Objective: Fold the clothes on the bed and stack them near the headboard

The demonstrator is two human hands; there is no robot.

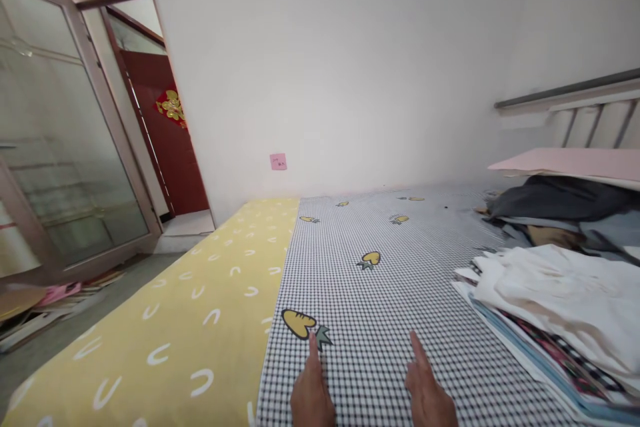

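Observation:
My left hand (313, 390) is at the bottom middle, above a black-and-white checked sheet (350, 307). Its index finger is stretched forward, its tip overlapping a yellow carrot print (299, 322) with green leaves. To the right, over the same sheet, my right hand (429, 390) also has its index finger extended, and its thumb shows at the side. No object appears in either hand. The other fingers are mostly out of sight. Whether the hands touch the sheet I cannot tell. Nearest my right hand lies a stack of folded clothes (555, 300), white on top.
Yellow fabric with white curved marks (200, 320) covers the bed's left part. Behind the clothes are dark garments (565, 200) under a pink flat sheet (575, 162). A pink note (278, 161) is on the wall. At left stand a glazed door (70, 140) and a red door (165, 140).

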